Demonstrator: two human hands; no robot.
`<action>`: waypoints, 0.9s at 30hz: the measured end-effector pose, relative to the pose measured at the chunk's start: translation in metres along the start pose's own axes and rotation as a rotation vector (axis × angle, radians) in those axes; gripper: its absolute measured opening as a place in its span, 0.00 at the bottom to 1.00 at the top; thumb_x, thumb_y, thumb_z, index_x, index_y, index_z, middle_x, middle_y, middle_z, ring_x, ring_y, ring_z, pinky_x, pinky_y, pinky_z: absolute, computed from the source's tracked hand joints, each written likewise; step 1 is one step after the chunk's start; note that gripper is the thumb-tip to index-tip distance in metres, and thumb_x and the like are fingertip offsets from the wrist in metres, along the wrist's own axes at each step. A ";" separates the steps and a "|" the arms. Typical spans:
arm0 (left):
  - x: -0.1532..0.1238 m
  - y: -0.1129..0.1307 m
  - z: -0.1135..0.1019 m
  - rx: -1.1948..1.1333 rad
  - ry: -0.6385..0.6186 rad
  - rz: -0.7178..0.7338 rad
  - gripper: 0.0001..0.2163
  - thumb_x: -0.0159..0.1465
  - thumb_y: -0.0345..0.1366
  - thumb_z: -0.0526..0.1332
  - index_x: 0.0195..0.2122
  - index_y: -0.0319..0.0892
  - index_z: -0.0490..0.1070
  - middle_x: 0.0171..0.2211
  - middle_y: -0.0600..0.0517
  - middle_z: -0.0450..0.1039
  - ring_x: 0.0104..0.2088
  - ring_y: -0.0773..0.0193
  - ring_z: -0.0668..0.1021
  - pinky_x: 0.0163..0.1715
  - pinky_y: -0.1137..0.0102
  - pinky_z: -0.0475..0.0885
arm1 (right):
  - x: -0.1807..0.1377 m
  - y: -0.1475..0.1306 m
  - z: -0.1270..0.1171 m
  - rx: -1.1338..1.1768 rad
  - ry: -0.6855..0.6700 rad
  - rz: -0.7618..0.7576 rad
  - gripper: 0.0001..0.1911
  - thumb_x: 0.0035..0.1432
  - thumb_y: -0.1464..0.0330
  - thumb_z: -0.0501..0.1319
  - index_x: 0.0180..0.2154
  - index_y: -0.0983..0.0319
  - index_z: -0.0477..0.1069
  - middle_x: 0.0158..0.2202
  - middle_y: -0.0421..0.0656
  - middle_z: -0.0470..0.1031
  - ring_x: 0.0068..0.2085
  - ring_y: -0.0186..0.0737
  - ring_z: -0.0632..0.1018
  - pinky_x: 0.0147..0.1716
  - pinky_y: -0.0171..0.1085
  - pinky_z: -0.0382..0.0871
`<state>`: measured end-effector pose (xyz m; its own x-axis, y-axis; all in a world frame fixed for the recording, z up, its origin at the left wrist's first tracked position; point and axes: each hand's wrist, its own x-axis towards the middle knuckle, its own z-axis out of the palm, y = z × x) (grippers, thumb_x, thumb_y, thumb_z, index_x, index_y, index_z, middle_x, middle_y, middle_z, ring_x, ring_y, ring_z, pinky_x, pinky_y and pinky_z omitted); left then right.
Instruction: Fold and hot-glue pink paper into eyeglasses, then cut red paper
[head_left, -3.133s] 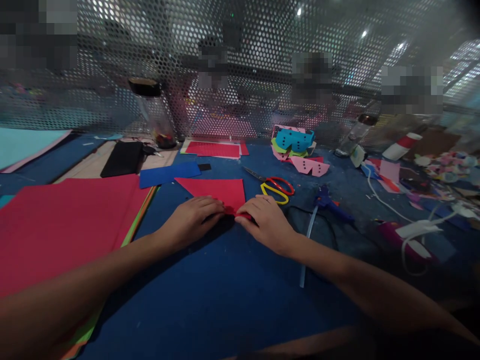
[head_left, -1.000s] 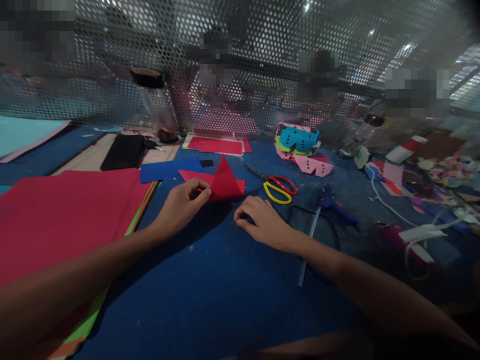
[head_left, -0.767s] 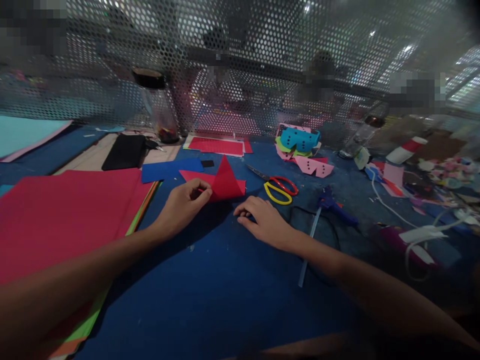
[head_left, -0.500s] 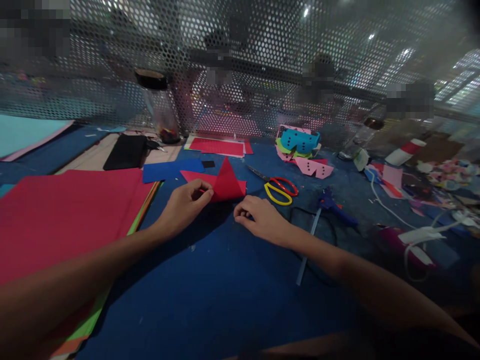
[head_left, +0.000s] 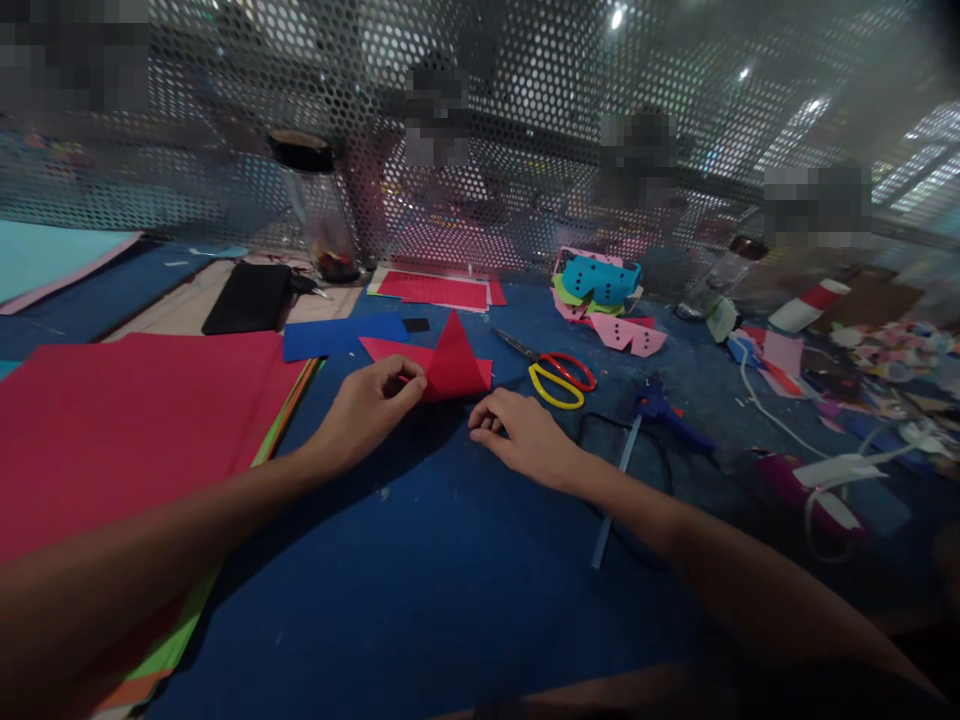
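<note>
My left hand (head_left: 373,407) pinches the near left edge of a folded red paper piece (head_left: 454,362), which has a pointed flap standing up in its middle. Just right of and below that paper, my right hand (head_left: 523,432) hovers over or rests on the blue table (head_left: 420,570); its fingers are curled inward with nothing visible in them. Scissors (head_left: 559,373) with one red and one yellow handle lie beyond my right hand. A blue glue gun (head_left: 664,413) with a clear glue stick (head_left: 621,490) lies to its right, partly passing by my forearm.
Large red sheets (head_left: 142,430) are stacked at left, near a blue paper strip (head_left: 341,336) and a black pouch (head_left: 246,298). A lidded jar (head_left: 319,205) stands by the perforated metal screen (head_left: 517,110). Cut paper masks (head_left: 600,282) sit at the back; scraps and a white cable crowd the right.
Both hands and the folded red paper stay almost where they were. The view has shifted very slightly.
</note>
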<state>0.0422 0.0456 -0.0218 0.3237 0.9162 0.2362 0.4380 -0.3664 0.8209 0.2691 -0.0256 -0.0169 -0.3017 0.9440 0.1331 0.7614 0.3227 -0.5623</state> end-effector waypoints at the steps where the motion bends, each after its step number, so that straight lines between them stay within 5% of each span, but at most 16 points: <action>1: 0.000 0.000 0.000 -0.002 -0.001 -0.002 0.10 0.65 0.44 0.60 0.36 0.42 0.74 0.29 0.54 0.75 0.29 0.63 0.75 0.28 0.71 0.65 | 0.000 0.000 0.000 0.016 0.010 0.008 0.04 0.62 0.69 0.67 0.38 0.60 0.72 0.39 0.41 0.76 0.39 0.37 0.76 0.41 0.39 0.65; 11: 0.001 0.005 -0.007 -0.012 0.052 0.047 0.09 0.66 0.42 0.59 0.35 0.43 0.72 0.30 0.54 0.74 0.31 0.62 0.75 0.31 0.70 0.66 | -0.003 0.000 -0.011 0.321 0.156 0.072 0.06 0.62 0.66 0.66 0.35 0.60 0.72 0.34 0.39 0.76 0.34 0.36 0.76 0.36 0.36 0.68; 17: 0.002 0.007 -0.012 -0.045 0.142 0.059 0.09 0.66 0.43 0.59 0.37 0.44 0.72 0.34 0.53 0.73 0.35 0.61 0.75 0.36 0.69 0.69 | -0.007 -0.002 -0.016 0.281 0.138 -0.008 0.18 0.70 0.60 0.57 0.29 0.60 0.72 0.30 0.40 0.75 0.34 0.35 0.76 0.38 0.36 0.68; 21: 0.000 0.013 -0.012 -0.090 0.143 0.040 0.09 0.66 0.43 0.60 0.37 0.44 0.72 0.34 0.52 0.73 0.35 0.61 0.75 0.38 0.67 0.70 | -0.008 0.000 -0.013 0.215 0.206 -0.077 0.04 0.66 0.67 0.61 0.41 0.59 0.72 0.42 0.42 0.75 0.41 0.38 0.77 0.44 0.38 0.70; 27: -0.005 0.023 -0.013 -0.104 0.177 0.035 0.09 0.65 0.43 0.60 0.37 0.44 0.71 0.37 0.51 0.75 0.37 0.60 0.76 0.38 0.66 0.71 | -0.006 0.006 -0.011 0.186 0.351 -0.078 0.07 0.67 0.68 0.60 0.47 0.59 0.70 0.47 0.45 0.73 0.45 0.40 0.77 0.50 0.42 0.71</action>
<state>0.0396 0.0349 0.0027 0.1805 0.9207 0.3459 0.3369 -0.3883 0.8577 0.2821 -0.0288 -0.0122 -0.1161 0.8935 0.4339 0.6170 0.4072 -0.6735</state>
